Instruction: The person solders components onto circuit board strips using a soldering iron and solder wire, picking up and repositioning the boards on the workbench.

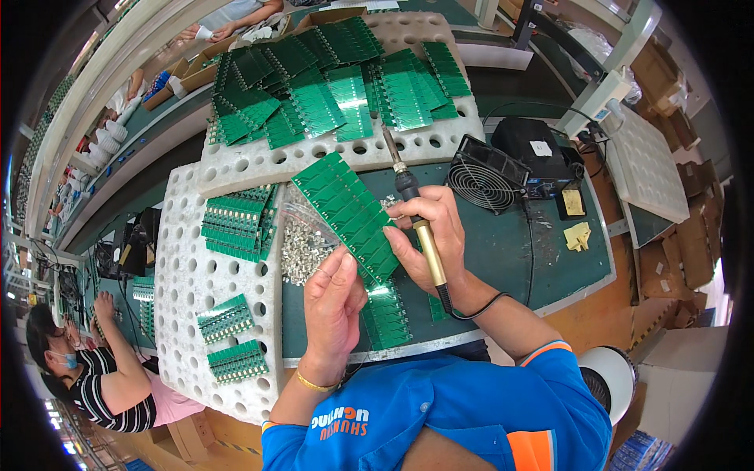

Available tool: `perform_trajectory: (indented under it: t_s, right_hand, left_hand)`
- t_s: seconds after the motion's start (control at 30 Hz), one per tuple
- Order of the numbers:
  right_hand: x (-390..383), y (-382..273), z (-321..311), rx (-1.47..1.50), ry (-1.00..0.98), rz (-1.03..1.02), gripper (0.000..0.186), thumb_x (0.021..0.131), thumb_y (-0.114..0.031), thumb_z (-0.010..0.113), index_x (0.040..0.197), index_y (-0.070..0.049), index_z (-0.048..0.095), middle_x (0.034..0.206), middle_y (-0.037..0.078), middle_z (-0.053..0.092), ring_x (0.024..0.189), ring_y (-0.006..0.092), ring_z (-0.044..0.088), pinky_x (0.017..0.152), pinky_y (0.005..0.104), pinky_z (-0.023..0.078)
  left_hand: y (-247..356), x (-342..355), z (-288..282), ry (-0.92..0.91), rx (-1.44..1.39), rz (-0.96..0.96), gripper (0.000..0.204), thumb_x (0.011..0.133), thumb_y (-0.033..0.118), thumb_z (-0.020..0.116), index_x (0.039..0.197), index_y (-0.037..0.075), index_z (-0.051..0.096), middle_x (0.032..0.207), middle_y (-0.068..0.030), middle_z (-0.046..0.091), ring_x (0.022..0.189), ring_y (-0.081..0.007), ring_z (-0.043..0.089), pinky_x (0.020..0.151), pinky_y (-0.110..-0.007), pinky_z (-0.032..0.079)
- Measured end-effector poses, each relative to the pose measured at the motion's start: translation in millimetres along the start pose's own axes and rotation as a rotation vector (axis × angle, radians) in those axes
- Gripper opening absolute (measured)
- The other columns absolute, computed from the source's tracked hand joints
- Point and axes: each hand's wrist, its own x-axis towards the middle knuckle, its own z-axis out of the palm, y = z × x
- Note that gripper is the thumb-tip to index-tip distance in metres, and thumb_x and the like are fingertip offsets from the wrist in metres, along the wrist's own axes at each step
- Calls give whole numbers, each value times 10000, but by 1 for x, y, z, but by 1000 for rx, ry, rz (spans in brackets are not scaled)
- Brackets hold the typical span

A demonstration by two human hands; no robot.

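A green circuit board panel (345, 213) is tilted up in front of me above the bench. My left hand (336, 302) pinches its lower left edge between thumb and fingers. My right hand (433, 235) is closed around a soldering iron (430, 253) with a gold-coloured handle, its tip pointing up and away beyond the panel. The right thumb and fingertips also reach the panel's right edge. Under the panel, small silver metal parts (305, 250) lie in a heap on clear plastic. Another green panel (387, 318) rests on the bench near its front edge.
White perforated foam boards (179, 271) carry stacked green panels (239, 220) at left and a large pile (314, 86) at the back. A black fan (483, 182), a soldering station (538, 161) and yellow sponges (577, 235) stand right. The iron's cord (487, 308) loops past my right forearm. A co-worker (102, 369) sits left.
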Motion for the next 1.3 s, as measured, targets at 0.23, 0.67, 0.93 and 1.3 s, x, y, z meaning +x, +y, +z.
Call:
perform_trajectory:
  t_s: [0.23, 0.67, 0.93, 1.3]
  right_hand:
    - [-2, 0, 1, -1, -5, 5, 448, 746, 53, 769, 1120, -38, 540, 1036, 144, 511, 807, 211, 599, 614, 279, 566]
    - [-5, -4, -2, -29, -3, -17, 439, 757, 19, 780, 1124, -57, 550, 1032, 135, 509, 746, 193, 571, 614, 303, 503]
    - [-9, -1, -2, -29, -7, -39, 437, 753, 23, 780, 1119, -56, 555, 1019, 138, 513, 762, 198, 557, 621, 302, 494]
    - [-13, -3, -5, -34, -12, -24, 423, 753, 11, 789, 1105, -47, 562, 1007, 148, 532, 783, 211, 572, 609, 301, 503]
  left_hand:
    - [-4, 1, -7, -27, -48, -12, 368, 1053, 248, 486, 1301, -15, 553, 626, 77, 445, 477, -5, 271, 459, -202, 217]
    - [-8, 1, -13, -80, -141, -35, 325, 1059, 256, 473, 1257, 15, 561, 758, 50, 555, 479, -11, 287, 458, -197, 225]
    - [-9, -1, -12, -89, -97, -18, 348, 1061, 275, 470, 1269, 13, 563, 724, 57, 535, 472, -9, 277, 460, -195, 224]
    - [-13, -1, -14, -56, -115, -77, 401, 1047, 308, 508, 1297, 1, 569, 700, 81, 506, 504, -1, 292, 483, -194, 253]
